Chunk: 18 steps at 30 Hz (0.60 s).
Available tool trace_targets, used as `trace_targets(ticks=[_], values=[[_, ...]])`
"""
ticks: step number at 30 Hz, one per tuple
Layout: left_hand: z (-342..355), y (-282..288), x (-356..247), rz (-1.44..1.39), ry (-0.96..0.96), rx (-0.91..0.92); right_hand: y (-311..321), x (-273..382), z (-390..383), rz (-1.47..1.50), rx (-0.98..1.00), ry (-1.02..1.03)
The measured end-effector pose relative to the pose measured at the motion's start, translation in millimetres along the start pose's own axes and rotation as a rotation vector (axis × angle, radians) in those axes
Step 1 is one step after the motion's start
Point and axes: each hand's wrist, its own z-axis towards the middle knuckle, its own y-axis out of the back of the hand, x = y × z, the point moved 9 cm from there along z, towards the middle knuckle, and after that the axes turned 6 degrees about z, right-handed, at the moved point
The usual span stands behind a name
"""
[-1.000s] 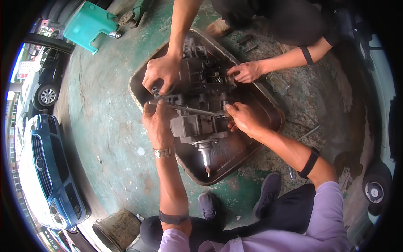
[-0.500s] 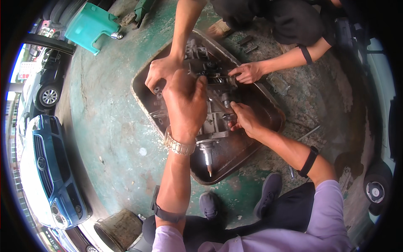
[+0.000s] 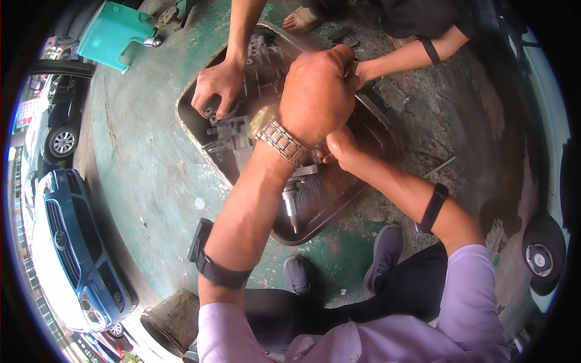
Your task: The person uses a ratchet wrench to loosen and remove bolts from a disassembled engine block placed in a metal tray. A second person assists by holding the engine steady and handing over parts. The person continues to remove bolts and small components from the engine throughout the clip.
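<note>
My left hand [image 3: 318,94], with a metal watch on its wrist, is a closed fist over the right part of a grey gearbox [image 3: 235,130]. It grips a ratchet wrench [image 3: 351,68], of which only a dark bit shows beside the fist. Just below and behind it is my right hand [image 3: 341,147], mostly covered, its curled fingers at the wrench's head end, which is hidden. The gearbox lies in a brown metal tray [image 3: 185,115], its splined shaft [image 3: 292,209] toward me. A co-worker's hand [image 3: 219,88] rests on the gearbox's left side; their other hand [image 3: 363,71] is beside my fist.
A turquoise stool [image 3: 112,36] stands far left. Right of the tray lie a flat metal part [image 3: 390,95] and a thin rod [image 3: 440,166] on the floor. A dirty bucket [image 3: 172,320] is near my left side. Parked cars line the left, including a blue one [image 3: 75,230].
My left fist has swung right and away from me, now covering most of my right hand. The co-worker's left-side hand has its fingers spread lower on the gearbox. The whole view has shifted slightly.
</note>
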Motion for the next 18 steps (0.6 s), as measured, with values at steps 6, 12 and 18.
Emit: trace_targets(ticks=[6, 12, 18], values=[[-12.7, 11.1, 9.5, -0.183, -0.077, 0.050, -4.2, -2.0, -12.9, -0.047, -0.235, 0.025], [-28.4, 38.6, 35.7, -0.166, 0.013, -0.131, -10.1, 7.9, -36.0, 0.054, -0.018, 0.252], [-21.5, 28.2, 24.9, -0.140, -0.023, -0.169, -26.7, 47.1, -54.3, -0.506, -0.191, 0.714]])
